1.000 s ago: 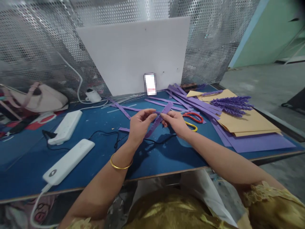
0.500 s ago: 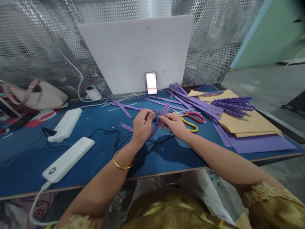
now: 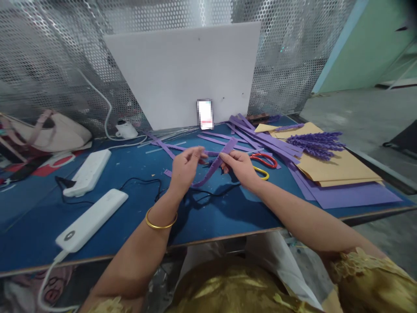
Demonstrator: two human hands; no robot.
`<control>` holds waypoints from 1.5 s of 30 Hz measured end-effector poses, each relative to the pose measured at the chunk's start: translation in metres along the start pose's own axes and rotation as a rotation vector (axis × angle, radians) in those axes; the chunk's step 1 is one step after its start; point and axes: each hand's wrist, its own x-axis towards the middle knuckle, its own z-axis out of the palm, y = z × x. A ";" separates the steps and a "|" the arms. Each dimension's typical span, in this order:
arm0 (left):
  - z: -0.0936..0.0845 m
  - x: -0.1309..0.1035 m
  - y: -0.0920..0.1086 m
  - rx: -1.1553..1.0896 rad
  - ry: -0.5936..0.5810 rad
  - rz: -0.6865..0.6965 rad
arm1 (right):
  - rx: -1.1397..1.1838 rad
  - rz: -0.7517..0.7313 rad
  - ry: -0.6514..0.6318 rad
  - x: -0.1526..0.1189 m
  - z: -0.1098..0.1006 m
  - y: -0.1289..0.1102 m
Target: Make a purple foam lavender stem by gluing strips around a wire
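My right hand point(image 3: 240, 168) is closed, with thumb and fingers pinching a purple paper strip point(image 3: 213, 168). The strip's upper end sticks up past the thumb, and its fringed-looking length hangs down to the left. To the left of it, my left hand point(image 3: 185, 168) has its fingertips pressed together; whatever they hold, if anything, is too small to make out. A small dark piece point(image 3: 207, 164) shows between the hands, partly hidden. Scissors with a red and a yellow handle point(image 3: 265, 161) lie just behind my right hand, which covers part of them.
Purple strips point(image 3: 260, 137) lie across the back of the blue table point(image 3: 137, 237). At right, lavender-like purple stems point(image 3: 316, 144) rest on tan paper point(image 3: 339, 171) over purple sheets point(image 3: 358, 198). A phone point(image 3: 205, 114) leans on a white board point(image 3: 185, 74). A power bank point(image 3: 93, 219) and cables lie left.
My left hand has moved left, away from the strip and my right hand. More of the hanging strip now shows between the hands. My right hand still pinches it.
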 end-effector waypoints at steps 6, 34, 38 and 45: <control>0.002 -0.007 0.009 0.099 -0.252 -0.006 | 0.211 -0.125 0.345 0.023 -0.023 -0.002; 0.011 -0.006 -0.002 -0.151 -0.214 -0.329 | -0.303 0.251 -0.388 -0.003 0.004 0.003; 0.016 -0.009 -0.006 -0.277 -0.117 -0.412 | -0.528 0.137 -0.420 -0.001 -0.003 -0.004; 0.018 -0.005 -0.010 -0.399 -0.033 -0.490 | -1.315 0.172 -0.132 0.022 -0.036 -0.011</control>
